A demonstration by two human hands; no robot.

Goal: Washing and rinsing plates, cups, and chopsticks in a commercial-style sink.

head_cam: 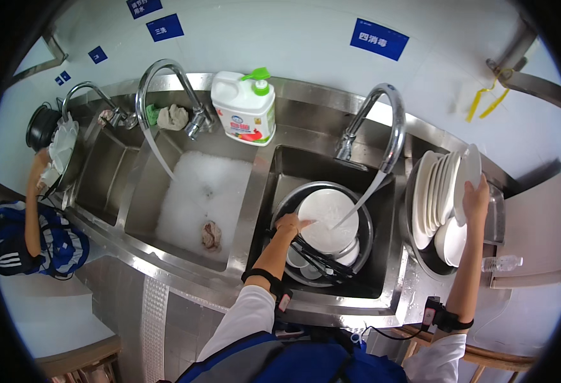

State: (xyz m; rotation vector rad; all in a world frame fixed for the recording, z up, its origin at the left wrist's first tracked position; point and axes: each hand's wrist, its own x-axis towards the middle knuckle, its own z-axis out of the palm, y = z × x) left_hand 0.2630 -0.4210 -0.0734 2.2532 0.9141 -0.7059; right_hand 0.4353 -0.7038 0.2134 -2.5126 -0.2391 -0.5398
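Observation:
My left hand [287,224] grips the left edge of a round white plate [326,210] under a running faucet [395,129]. That plate lies over a metal basin [367,242] in the dark sink, with white bowls and black chopsticks [321,258] beneath and in front of it. On the right, my right hand [476,198] holds a white plate [467,177] on edge. It is at the right end of a row of upright white plates [431,191] in a second metal basin [412,239]. A white bowl [450,242] leans in front of that row.
Left is a sink of foamy water [204,182] with a brown cloth [211,236] and a running faucet [165,64]. A detergent jug [242,112] stands behind. At far left a co-worker's hand [43,160] touches stacked dishes. A plastic bottle [500,263] lies right.

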